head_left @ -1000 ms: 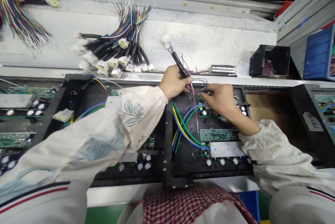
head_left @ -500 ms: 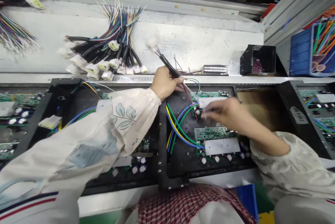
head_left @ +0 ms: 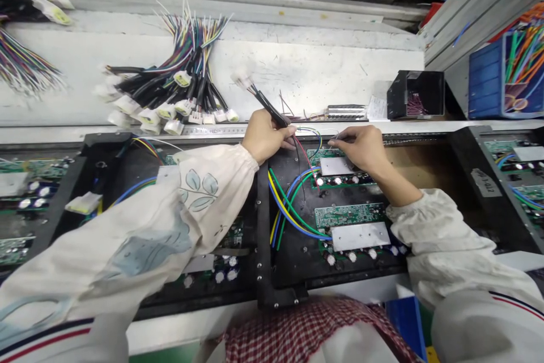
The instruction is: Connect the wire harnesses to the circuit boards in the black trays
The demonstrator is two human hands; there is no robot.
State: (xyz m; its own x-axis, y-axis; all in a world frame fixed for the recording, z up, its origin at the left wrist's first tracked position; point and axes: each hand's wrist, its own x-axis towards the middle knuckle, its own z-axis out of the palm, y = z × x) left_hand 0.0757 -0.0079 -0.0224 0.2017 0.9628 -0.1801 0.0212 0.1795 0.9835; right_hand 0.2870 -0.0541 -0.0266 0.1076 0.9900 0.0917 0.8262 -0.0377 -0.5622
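One cable [head_left: 271, 108] clamped in left hand [head_left: 266, 137]. Right hand [head_left: 363, 148] fingertips together, can't tell on what; board [head_left: 323, 153] just below them.

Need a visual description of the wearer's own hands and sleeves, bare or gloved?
Both the left hand and the right hand are bare. The left sleeve cover is off-white with blue-grey leaf prints and a gathered cuff; the right sleeve cover is off-white, gathered, no print visible. Beneath, pale upper sleeves have dark and red stripes.
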